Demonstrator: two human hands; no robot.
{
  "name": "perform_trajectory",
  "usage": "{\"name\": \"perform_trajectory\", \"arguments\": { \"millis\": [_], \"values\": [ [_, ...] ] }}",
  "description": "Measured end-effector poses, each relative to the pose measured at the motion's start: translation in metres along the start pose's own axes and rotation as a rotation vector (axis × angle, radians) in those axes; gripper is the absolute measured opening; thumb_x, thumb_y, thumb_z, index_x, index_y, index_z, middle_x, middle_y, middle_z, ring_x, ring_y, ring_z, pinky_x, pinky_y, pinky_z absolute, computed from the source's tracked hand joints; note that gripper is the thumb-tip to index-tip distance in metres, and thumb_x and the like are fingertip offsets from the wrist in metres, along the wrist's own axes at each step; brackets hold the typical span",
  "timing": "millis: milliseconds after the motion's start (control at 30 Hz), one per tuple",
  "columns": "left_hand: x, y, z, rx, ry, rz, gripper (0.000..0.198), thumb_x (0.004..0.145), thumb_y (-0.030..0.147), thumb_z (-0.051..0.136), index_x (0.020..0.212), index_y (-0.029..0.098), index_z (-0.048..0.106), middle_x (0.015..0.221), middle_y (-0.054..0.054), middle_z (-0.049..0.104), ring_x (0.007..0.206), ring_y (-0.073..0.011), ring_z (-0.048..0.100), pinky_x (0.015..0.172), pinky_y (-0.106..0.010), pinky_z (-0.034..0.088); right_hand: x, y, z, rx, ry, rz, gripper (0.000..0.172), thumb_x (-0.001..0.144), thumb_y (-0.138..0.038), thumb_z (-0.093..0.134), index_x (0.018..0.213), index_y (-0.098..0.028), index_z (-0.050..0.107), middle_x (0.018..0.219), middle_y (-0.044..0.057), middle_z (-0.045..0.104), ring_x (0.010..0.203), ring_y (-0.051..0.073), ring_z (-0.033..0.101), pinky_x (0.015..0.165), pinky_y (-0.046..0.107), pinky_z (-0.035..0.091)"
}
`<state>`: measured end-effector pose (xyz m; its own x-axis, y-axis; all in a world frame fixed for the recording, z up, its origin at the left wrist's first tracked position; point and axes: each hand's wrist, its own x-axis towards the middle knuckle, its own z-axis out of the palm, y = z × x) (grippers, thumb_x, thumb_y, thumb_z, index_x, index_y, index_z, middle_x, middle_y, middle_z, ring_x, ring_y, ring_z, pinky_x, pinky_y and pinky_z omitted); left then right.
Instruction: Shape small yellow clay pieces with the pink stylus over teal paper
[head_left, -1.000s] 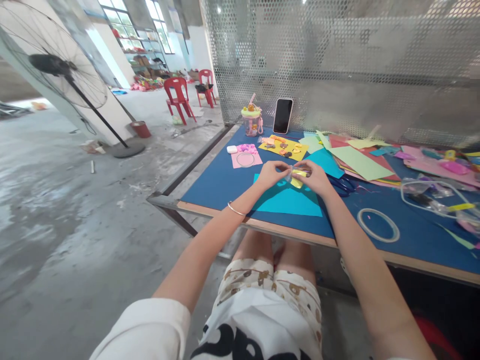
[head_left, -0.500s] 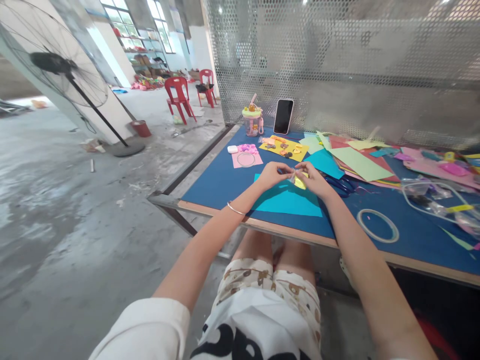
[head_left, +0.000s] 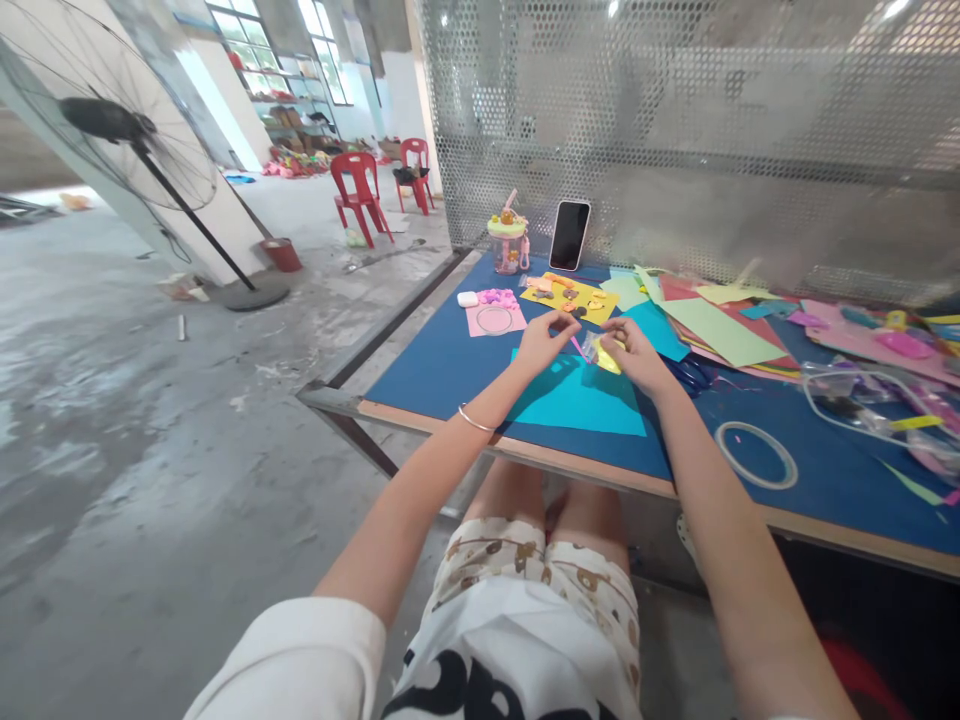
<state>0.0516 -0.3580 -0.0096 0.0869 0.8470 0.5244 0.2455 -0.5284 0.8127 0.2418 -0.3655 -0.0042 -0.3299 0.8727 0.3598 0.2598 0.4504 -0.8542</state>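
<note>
A small clear plastic bag with something bright yellow in it is gripped by my right hand, its fingers bent round the far side. My left hand is closed in a pinch just left of the bag. From its fingertips hangs a thin pink strip, slanting towards the bag; whether the two touch I cannot tell. Beneath both hands lies a sheet of turquoise paper. Beyond them is a yellow card bearing small orange, brown and yellow shaped pieces.
A pink card with a ring and purple bits lies left, beside a white case. A cup and a phone stand behind. Right are coloured papers, scissors, a tape roll and plastic bags.
My hands have drawn apart, the left one slightly up and left. The pink strip now shows between them, and the yellow-filled bag has shifted right with my right hand.
</note>
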Motion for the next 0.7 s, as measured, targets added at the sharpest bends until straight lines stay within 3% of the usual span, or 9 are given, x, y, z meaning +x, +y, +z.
{"name": "perform_trajectory", "arguments": {
  "millis": [100,233,300,367,433,533,600,700],
  "values": [
    [0.001,0.001,-0.005,-0.005,0.116,-0.023,0.017,0.081,0.03,0.06,0.085,0.014,0.064,0.086,-0.005,0.068,0.078,-0.0122,0.061,0.074,-0.025,0.049,-0.001,0.004,-0.012,-0.224,0.119,-0.056,0.029,0.081,-0.043,0.054,0.103,-0.024,0.049,0.095,0.004,0.06,0.088,0.022,0.059,0.08,0.039,0.048],
    [-0.002,0.005,-0.007,-0.015,0.078,-0.016,0.018,0.08,0.027,0.062,0.091,0.015,0.068,0.093,-0.006,0.07,0.08,-0.0125,0.062,0.075,-0.024,0.049,-0.007,0.017,-0.033,-0.545,0.227,0.059,0.016,0.075,-0.035,0.059,0.084,-0.022,0.058,0.085,0.009,0.065,0.088,0.03,0.06,0.084,0.05,0.046],
    [-0.004,0.009,-0.005,-0.014,0.056,-0.015,0.02,0.081,0.029,0.062,0.093,0.015,0.07,0.094,-0.006,0.071,0.079,-0.0128,0.063,0.072,-0.024,0.049,-0.009,0.02,-0.038,-0.605,0.274,0.131,0.018,0.073,-0.038,0.06,0.075,-0.021,0.06,0.084,0.012,0.065,0.094,0.034,0.059,0.087,0.056,0.043],
    [-0.006,0.014,-0.002,0.001,0.051,0.004,0.021,0.082,0.031,0.061,0.094,0.016,0.07,0.094,-0.006,0.071,0.081,-0.0134,0.063,0.069,-0.023,0.048,-0.005,0.018,-0.033,-0.473,0.382,0.103,0.03,0.074,-0.048,0.058,0.079,-0.02,0.062,0.099,0.016,0.064,0.11,0.037,0.052,0.094,0.058,0.037],
    [-0.008,0.019,0.001,0.024,0.04,0.055,0.021,0.082,0.032,0.062,0.093,0.017,0.071,0.093,-0.006,0.07,0.082,-0.0136,0.062,0.068,-0.023,0.047,0.004,0.01,-0.019,-0.183,0.474,0.032,0.048,0.079,-0.063,0.044,0.096,-0.021,0.061,0.117,0.015,0.059,0.121,0.032,0.046,0.097,0.053,0.038],
    [-0.01,0.025,0.007,0.101,-0.013,0.209,0.018,0.081,0.032,0.065,0.091,0.019,0.072,0.092,-0.005,0.069,0.085,-0.0144,0.06,0.075,-0.026,0.048,0.023,-0.008,0.012,0.068,0.367,0.025,0.075,0.081,-0.072,0.001,0.109,-0.026,0.054,0.117,0.011,0.061,0.106,0.025,0.06,0.08,0.044,0.051],
    [-0.012,0.027,0.008,0.206,-0.061,0.35,0.016,0.082,0.032,0.064,0.091,0.021,0.073,0.093,-0.005,0.068,0.091,-0.016,0.057,0.084,-0.03,0.046,0.034,-0.018,0.029,0.45,0.225,0.07,0.083,0.075,-0.078,0.0,0.11,-0.024,0.052,0.121,0.014,0.059,0.108,0.028,0.06,0.079,0.046,0.052],
    [-0.016,0.029,0.008,0.366,-0.157,0.496,0.023,0.088,0.034,0.055,0.103,0.024,0.07,0.105,-0.005,0.065,0.101,-0.018,0.052,0.093,-0.034,0.042,0.039,-0.027,0.04,0.806,0.287,0.058,0.082,0.073,-0.08,0.005,0.111,-0.024,0.051,0.125,0.014,0.056,0.117,0.028,0.054,0.088,0.05,0.048]
  ]
}}
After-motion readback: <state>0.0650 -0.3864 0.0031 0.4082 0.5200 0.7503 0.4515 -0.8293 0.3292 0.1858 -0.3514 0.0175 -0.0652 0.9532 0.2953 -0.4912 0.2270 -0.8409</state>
